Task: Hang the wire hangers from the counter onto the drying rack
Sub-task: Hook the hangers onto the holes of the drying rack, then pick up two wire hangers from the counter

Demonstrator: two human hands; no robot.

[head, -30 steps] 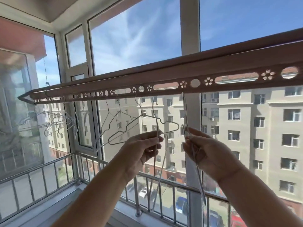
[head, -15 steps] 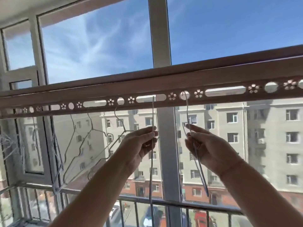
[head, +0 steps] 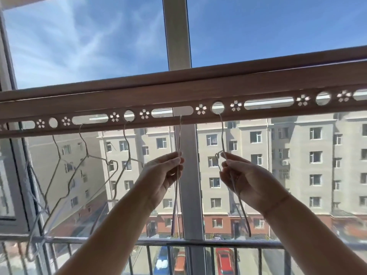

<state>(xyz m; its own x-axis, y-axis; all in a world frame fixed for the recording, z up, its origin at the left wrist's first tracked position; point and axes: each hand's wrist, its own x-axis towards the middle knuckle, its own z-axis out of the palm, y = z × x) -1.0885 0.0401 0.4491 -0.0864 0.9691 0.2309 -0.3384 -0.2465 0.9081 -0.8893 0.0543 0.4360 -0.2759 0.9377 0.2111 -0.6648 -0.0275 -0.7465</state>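
1. You are reaching both arms up toward the drying rack (head: 139, 92), a brown bar crossing the window with round holes, long slots and flower cut-outs along its lower strip.
2. Your left hand (head: 161, 175) is pinching the left wire hanger (head: 180, 135) between thumb and fingertips, just below its neck, with the remaining fingers curling loosely.
3. That hanger is showing edge-on. Its hook is sitting at the long slot directly above your hand, and its body is hanging straight down past your wrist toward the balcony railing (head: 218, 243).
4. Your right hand (head: 248, 179) is gripping the right wire hanger (head: 222, 133), with the fingers curling round the wire near its shoulder.
5. The hook of this one is reaching up into a round hole in the rack, just right of the slot, and its lower wire is trailing down and to the right beneath your palm.
6. The two hangers are hanging near each other, apart, with the white window post (head: 176, 36) rising between and behind them.
7. Several hung hangers (head: 87, 153) are dangling from the rack left of your left hand, turned at angles and overlapping one another.
8. Beyond the glass, a pale apartment building (head: 307, 155) is standing under blue sky, and a red car (head: 224, 259) is sitting below the railing.
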